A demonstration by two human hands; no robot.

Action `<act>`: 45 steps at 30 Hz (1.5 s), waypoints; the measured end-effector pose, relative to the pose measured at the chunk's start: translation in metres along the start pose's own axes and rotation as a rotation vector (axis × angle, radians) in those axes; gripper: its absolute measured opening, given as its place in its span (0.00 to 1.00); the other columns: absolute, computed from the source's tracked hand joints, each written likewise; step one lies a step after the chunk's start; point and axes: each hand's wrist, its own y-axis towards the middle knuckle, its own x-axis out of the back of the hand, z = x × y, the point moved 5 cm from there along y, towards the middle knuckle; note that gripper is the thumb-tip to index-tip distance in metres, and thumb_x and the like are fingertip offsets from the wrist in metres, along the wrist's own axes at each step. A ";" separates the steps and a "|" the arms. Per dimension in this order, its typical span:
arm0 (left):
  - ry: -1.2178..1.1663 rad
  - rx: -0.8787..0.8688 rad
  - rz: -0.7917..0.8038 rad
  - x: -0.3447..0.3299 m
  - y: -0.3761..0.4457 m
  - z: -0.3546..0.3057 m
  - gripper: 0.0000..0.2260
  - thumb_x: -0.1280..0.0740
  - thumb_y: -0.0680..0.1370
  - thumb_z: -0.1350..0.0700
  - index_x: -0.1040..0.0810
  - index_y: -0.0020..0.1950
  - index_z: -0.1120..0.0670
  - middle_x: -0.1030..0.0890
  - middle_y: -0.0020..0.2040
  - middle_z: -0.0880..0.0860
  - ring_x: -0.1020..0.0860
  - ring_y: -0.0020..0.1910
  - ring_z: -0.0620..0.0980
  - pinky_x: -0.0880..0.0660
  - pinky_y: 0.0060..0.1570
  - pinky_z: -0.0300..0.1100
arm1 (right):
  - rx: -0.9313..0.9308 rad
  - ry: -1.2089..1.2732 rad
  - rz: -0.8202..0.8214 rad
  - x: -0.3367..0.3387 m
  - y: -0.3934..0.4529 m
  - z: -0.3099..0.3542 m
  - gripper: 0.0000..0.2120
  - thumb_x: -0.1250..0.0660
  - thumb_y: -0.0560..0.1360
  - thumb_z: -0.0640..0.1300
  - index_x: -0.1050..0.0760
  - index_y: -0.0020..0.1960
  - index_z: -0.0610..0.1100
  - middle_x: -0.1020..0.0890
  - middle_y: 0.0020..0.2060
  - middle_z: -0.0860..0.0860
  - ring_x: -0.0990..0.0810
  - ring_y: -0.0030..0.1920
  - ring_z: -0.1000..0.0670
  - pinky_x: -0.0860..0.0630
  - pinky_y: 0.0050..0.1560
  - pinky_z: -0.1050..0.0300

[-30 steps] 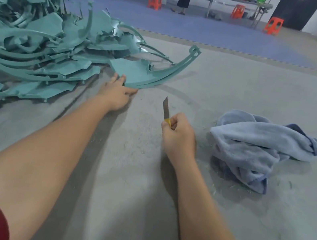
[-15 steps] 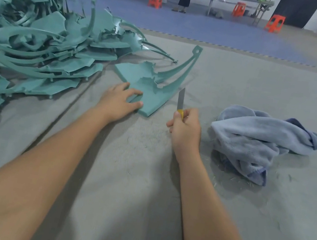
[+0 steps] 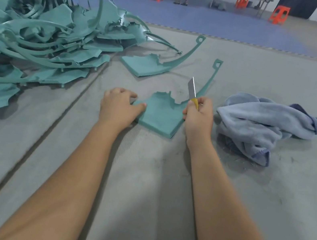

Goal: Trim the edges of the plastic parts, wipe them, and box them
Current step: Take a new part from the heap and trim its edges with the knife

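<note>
A teal plastic part (image 3: 159,115) lies flat on the grey tabletop (image 3: 142,180), close in front of the person. The left hand (image 3: 118,105) grips its left edge, fingers curled over it, likely to steady it for trimming. The right hand (image 3: 198,116) is closed around a knife (image 3: 193,92), blade up beside the part's ragged edge. A cloth (image 3: 263,123) waits just right, probably for wiping.

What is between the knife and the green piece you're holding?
Nothing visible. The right hand holds the knife right at the plastic part, which the left hand grips. The towel lies off to the side.
</note>
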 end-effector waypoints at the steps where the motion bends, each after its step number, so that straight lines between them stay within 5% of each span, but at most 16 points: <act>1: 0.004 -0.021 -0.026 0.002 -0.002 -0.002 0.23 0.35 0.75 0.41 0.24 0.66 0.50 0.29 0.68 0.55 0.35 0.68 0.57 0.37 0.66 0.50 | 0.014 -0.009 -0.012 0.002 -0.001 0.001 0.09 0.40 0.79 0.40 0.34 0.41 0.49 0.28 0.33 0.52 0.32 0.33 0.53 0.32 0.34 0.64; 4: -0.052 -0.208 -0.096 0.013 -0.008 -0.015 0.26 0.33 0.74 0.41 0.28 0.69 0.48 0.33 0.72 0.53 0.38 0.71 0.56 0.40 0.69 0.53 | 0.022 -0.043 -0.037 0.005 -0.003 0.005 0.12 0.41 0.80 0.42 0.34 0.38 0.49 0.32 0.31 0.54 0.35 0.31 0.56 0.36 0.29 0.67; 7: -0.137 -0.397 0.199 0.005 -0.020 -0.035 0.43 0.31 0.64 0.29 0.42 0.75 0.40 0.38 0.76 0.48 0.45 0.76 0.53 0.49 0.74 0.57 | -0.026 0.000 -0.074 0.007 -0.003 0.010 0.11 0.42 0.81 0.45 0.31 0.40 0.47 0.27 0.34 0.52 0.30 0.35 0.54 0.31 0.38 0.58; 10: 0.100 -0.392 0.417 -0.016 -0.027 -0.042 0.52 0.36 0.57 0.22 0.55 0.76 0.33 0.46 0.79 0.49 0.50 0.78 0.54 0.53 0.73 0.64 | -0.049 0.108 -0.151 0.013 -0.002 0.017 0.14 0.46 0.83 0.48 0.25 0.47 0.44 0.27 0.34 0.55 0.27 0.31 0.65 0.33 0.32 0.74; 16: 0.193 -0.408 0.202 -0.010 -0.020 -0.047 0.38 0.40 0.66 0.24 0.33 0.72 0.42 0.31 0.71 0.47 0.31 0.67 0.54 0.34 0.66 0.55 | -0.061 0.122 -0.168 0.018 -0.005 0.021 0.15 0.47 0.84 0.48 0.26 0.47 0.42 0.27 0.35 0.56 0.27 0.31 0.68 0.35 0.29 0.77; 20: -0.096 -0.373 0.057 -0.004 -0.020 -0.045 0.19 0.33 0.77 0.47 0.25 0.67 0.48 0.25 0.60 0.53 0.25 0.59 0.54 0.29 0.56 0.44 | -0.079 0.109 -0.166 0.018 -0.007 0.020 0.12 0.44 0.82 0.47 0.30 0.42 0.45 0.30 0.32 0.53 0.30 0.26 0.64 0.35 0.27 0.73; 26: -0.447 -0.040 0.068 -0.005 -0.010 -0.024 0.25 0.28 0.75 0.54 0.29 0.71 0.51 0.22 0.56 0.49 0.24 0.51 0.45 0.29 0.48 0.33 | -0.069 -0.067 -0.139 0.017 -0.004 0.015 0.13 0.46 0.82 0.50 0.36 0.41 0.47 0.30 0.35 0.53 0.32 0.34 0.55 0.35 0.29 0.69; 30: -0.897 0.157 -0.047 0.005 -0.004 -0.014 0.23 0.32 0.77 0.62 0.30 0.72 0.57 0.22 0.63 0.54 0.22 0.56 0.47 0.25 0.55 0.34 | -0.100 0.031 -0.091 0.014 -0.006 0.014 0.13 0.44 0.82 0.49 0.36 0.40 0.46 0.26 0.38 0.51 0.31 0.34 0.51 0.33 0.35 0.61; 34: -0.671 -0.181 -0.428 0.044 -0.014 -0.025 0.18 0.35 0.77 0.63 0.24 0.67 0.55 0.23 0.57 0.48 0.26 0.55 0.41 0.31 0.58 0.29 | -0.109 0.183 -0.029 0.012 -0.008 0.019 0.12 0.43 0.82 0.49 0.33 0.42 0.46 0.22 0.39 0.51 0.28 0.28 0.55 0.31 0.29 0.62; 38: -0.353 -0.494 -0.597 0.049 -0.031 -0.047 0.16 0.36 0.77 0.66 0.24 0.65 0.63 0.24 0.52 0.59 0.27 0.52 0.53 0.31 0.56 0.41 | -0.129 0.336 0.201 -0.003 -0.012 0.027 0.09 0.42 0.82 0.47 0.29 0.45 0.45 0.18 0.46 0.48 0.20 0.36 0.52 0.24 0.33 0.58; 41: -0.301 -0.642 -0.525 0.041 -0.038 -0.065 0.15 0.35 0.76 0.67 0.22 0.63 0.62 0.21 0.51 0.59 0.25 0.51 0.55 0.29 0.54 0.42 | -0.131 0.488 0.313 -0.009 -0.017 0.030 0.10 0.42 0.83 0.46 0.29 0.45 0.46 0.18 0.54 0.45 0.17 0.49 0.47 0.20 0.41 0.52; 45: -0.491 -0.625 -0.159 0.024 -0.047 -0.080 0.15 0.32 0.74 0.63 0.19 0.61 0.57 0.21 0.56 0.53 0.23 0.55 0.47 0.28 0.59 0.37 | -0.135 0.665 0.353 -0.004 -0.014 0.030 0.09 0.42 0.81 0.47 0.26 0.46 0.45 0.18 0.50 0.45 0.20 0.57 0.42 0.20 0.51 0.44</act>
